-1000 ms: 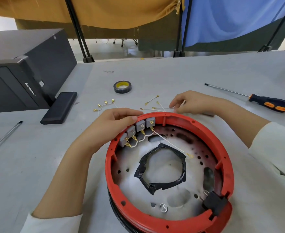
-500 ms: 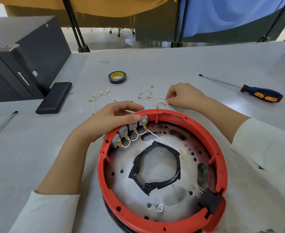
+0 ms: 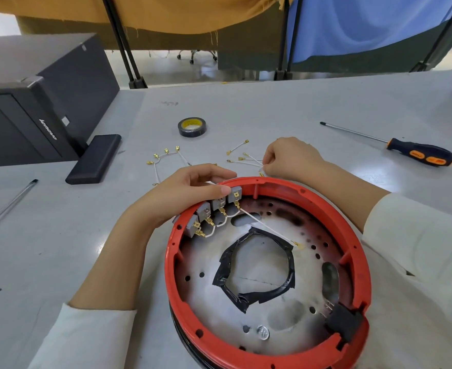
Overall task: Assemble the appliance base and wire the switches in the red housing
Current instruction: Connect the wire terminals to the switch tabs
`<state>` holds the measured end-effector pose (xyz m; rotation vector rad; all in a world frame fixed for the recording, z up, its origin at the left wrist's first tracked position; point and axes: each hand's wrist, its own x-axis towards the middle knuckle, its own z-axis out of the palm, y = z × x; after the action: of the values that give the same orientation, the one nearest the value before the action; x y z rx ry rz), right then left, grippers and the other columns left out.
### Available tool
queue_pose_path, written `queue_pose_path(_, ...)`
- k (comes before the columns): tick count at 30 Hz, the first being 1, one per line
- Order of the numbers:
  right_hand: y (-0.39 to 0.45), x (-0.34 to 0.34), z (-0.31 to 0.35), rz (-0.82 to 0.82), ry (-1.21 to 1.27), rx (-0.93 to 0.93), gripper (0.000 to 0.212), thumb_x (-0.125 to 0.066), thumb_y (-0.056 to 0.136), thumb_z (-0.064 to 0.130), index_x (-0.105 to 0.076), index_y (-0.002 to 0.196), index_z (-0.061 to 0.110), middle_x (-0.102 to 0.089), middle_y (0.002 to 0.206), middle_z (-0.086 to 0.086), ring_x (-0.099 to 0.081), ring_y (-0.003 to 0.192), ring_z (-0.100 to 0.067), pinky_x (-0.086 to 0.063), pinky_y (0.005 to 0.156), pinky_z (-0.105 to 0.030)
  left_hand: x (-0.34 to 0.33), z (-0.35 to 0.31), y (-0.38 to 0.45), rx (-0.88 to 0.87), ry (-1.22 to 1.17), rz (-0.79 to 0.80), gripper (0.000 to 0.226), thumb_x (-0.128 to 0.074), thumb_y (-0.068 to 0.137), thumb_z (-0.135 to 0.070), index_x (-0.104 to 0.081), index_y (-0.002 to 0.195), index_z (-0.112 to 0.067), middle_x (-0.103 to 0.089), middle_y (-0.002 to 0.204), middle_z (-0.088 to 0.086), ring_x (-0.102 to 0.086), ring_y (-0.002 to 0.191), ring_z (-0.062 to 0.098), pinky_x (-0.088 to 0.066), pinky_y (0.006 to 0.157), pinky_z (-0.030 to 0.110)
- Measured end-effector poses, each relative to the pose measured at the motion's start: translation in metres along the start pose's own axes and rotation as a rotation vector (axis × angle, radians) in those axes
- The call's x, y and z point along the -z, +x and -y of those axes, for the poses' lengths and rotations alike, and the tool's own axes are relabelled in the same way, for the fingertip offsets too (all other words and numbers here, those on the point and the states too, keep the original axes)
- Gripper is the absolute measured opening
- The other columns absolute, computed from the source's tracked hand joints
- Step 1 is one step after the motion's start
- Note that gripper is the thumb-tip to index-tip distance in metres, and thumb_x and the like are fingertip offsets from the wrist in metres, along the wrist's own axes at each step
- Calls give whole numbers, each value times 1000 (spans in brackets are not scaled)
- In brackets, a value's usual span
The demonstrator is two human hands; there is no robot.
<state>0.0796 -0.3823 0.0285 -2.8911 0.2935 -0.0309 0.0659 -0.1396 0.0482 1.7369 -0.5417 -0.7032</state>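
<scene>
The round red housing (image 3: 358, 262) lies open side up in front of me, with a metal plate (image 3: 270, 312) and a ring of black tape (image 3: 224, 265) inside. Several grey switches (image 3: 214, 206) sit in a row at its upper left rim, linked by short white wires with brass terminals. My left hand (image 3: 187, 193) grips the rim over the switches, thumb against the rightmost one. Beyond the housing, my right hand (image 3: 291, 158) pinches a loose white wire (image 3: 248, 163) from a small pile on the table.
A jumper chain of white wires (image 3: 163, 158) lies left of the pile. Black tape roll (image 3: 192, 127) behind it. An orange-and-black screwdriver (image 3: 416, 154) lies at right. A black computer case (image 3: 33, 102), a black bar (image 3: 94, 158) and a metal rod (image 3: 6, 206) lie at left.
My right hand has curled its fingers onto a loose wire in the pile. My left hand has stayed on the switches at the rim. The camera has shifted slightly.
</scene>
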Motion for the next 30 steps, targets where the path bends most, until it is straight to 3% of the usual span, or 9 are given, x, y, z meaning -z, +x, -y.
queue_pose_path(6, -4, 7, 5, -73, -165, 22, 16, -61, 76, 27, -69, 88, 20, -67, 91, 1, -61, 83, -26, -41, 67, -29, 2, -1, -1, -17, 66, -1, 24, -65, 89, -18, -67, 110, -28, -73, 99, -2, -70, 74, 11, -51, 61, 18)
queue_pose_path(10, -8, 11, 3, -27, -127, 13, 14, -57, 76, 24, -68, 84, 23, -68, 90, 4, -62, 83, -22, -44, 66, -28, 3, -1, -1, -26, 84, -5, 23, -65, 89, -19, -68, 109, -30, -74, 100, -4, -70, 76, 11, -53, 64, 21)
queue_pose_path(15, -10, 10, 5, 60, 1, -31, 21, -65, 77, 40, -69, 89, 24, -68, 96, 5, -61, 93, -21, -49, 86, -38, 2, 0, -2, -37, 106, -20, 22, -65, 89, -20, -68, 109, -30, -73, 103, 1, -69, 78, 15, -56, 72, 31)
queue_pose_path(20, -9, 6, 12, 29, -68, -65, 9, -64, 75, 29, -68, 82, 23, -67, 95, 4, -61, 88, -23, -42, 70, -29, 2, -1, -3, -17, 62, 1, 24, -66, 89, -20, -67, 112, -26, -73, 101, 4, -67, 72, 18, -51, 63, 29)
queue_pose_path(23, -9, 7, 14, 31, -52, -100, 13, -65, 75, 30, -69, 85, 23, -67, 95, 4, -61, 90, -23, -44, 75, -31, 2, -1, -2, -20, 77, -2, 24, -66, 90, -20, -66, 113, -26, -73, 99, 0, -68, 71, 14, -50, 62, 27)
queue_pose_path(26, -10, 14, 11, 33, 132, -125, 9, -69, 74, 30, -69, 78, 21, -70, 89, 2, -62, 83, -20, -52, 81, -38, 2, -2, -2, -31, 110, -7, 24, -66, 89, -22, -67, 112, -28, -73, 102, -1, -68, 76, 14, -51, 68, 29)
queue_pose_path(28, -11, 22, 9, 23, 307, -116, 8, -71, 75, 25, -69, 74, 17, -70, 80, 0, -61, 69, -19, -54, 67, -33, 2, -2, -1, -44, 147, -18, 23, -67, 88, -25, -67, 111, -31, -73, 103, -4, -70, 82, 14, -54, 76, 31)
queue_pose_path(30, -15, 29, 9, -9, 428, -94, 7, -70, 77, 19, -67, 71, 17, -65, 69, 4, -57, 59, -15, -43, 48, -22, 3, -2, 0, -74, 185, -35, 24, -67, 87, -27, -66, 111, -32, -72, 103, -10, -70, 92, 10, -52, 87, 27)
